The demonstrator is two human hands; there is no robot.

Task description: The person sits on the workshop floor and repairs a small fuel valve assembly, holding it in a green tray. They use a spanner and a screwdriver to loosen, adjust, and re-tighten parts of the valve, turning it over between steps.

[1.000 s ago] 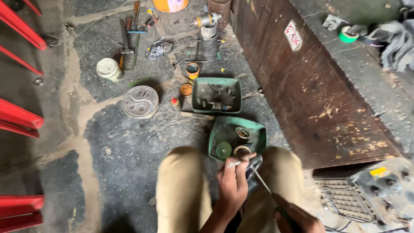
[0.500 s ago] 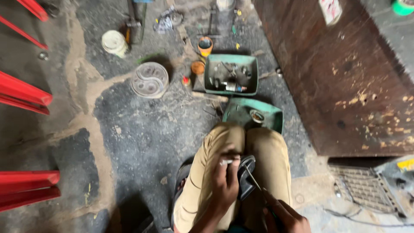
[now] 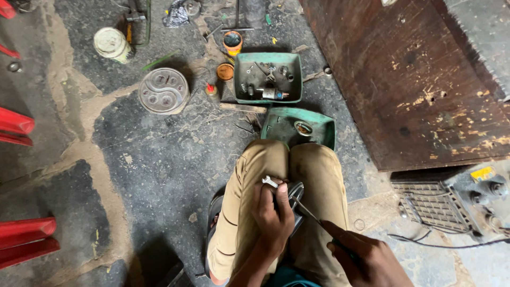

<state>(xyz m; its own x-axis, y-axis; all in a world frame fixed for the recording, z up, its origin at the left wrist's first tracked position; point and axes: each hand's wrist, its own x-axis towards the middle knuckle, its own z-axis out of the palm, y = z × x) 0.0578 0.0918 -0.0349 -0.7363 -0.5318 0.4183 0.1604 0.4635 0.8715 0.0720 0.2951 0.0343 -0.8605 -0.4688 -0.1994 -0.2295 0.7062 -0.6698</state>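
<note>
The left hand clamped a small round metal part and a spanner over the knees. Just right, the right hand gripped a screwdriver, its tip touching the part.

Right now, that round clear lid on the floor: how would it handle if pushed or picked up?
The round lid lies flat, so it would probably slide on the floor rather than roll. It looks like thin moulded plastic, likely light and somewhat flexible. The rough, gritty concrete could scuff it.

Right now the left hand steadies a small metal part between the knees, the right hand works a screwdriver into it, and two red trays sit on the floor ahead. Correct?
Not quite: the head view shows both trays are green, not red. The left hand does steady the metal part between the knees while the right hand works the screwdriver into it.
</note>
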